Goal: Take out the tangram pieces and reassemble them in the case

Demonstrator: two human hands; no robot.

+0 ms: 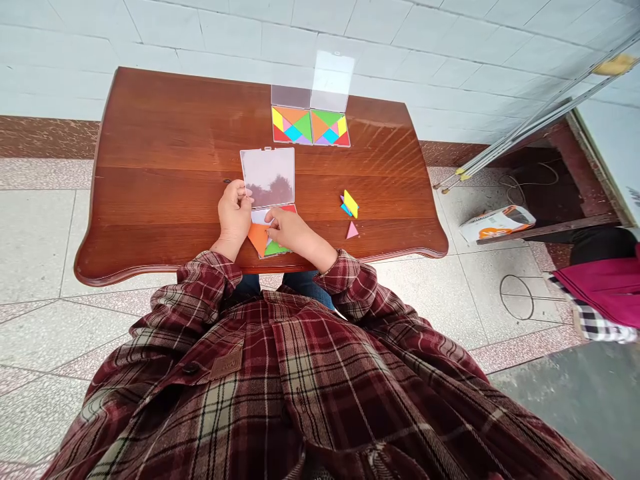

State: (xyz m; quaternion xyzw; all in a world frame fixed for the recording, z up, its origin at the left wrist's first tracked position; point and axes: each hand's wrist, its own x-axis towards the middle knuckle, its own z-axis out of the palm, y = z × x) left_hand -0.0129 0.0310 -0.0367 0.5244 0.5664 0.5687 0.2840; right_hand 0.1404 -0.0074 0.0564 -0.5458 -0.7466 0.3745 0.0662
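**Tangram case partly filled, three pieces lying outside**

I am looking down over the plaid sleeves at the wooden table [150,167]. Nearest to me, at the table's 6 o'clock edge, the open tangram case [267,230] is lying with its clear lid [269,177] folded back toward 12 o'clock. The left hand [234,212] is resting at the case's 9 o'clock side, its fingers curled against the lid's edge and steadying it. The right hand [293,230] is coming in from 3 o'clock, its fingertips pressed together on a piece inside the tray; which piece exactly, I cannot tell.

In my judgement the filling is about half done. An orange triangle [257,238], a green piece [274,248] and a red corner [290,209] are already sitting in the tray, while a white patch of tray is showing between them. Further to 3 o'clock, well apart from the case, a yellow piece [351,202] is lying over a blue one [345,209], and a pink triangle [353,231] is just beside them.

At 12 o'clock, near the far edge, two finished cases [310,125] are standing side by side, touching, both full of coloured pieces, lids open.
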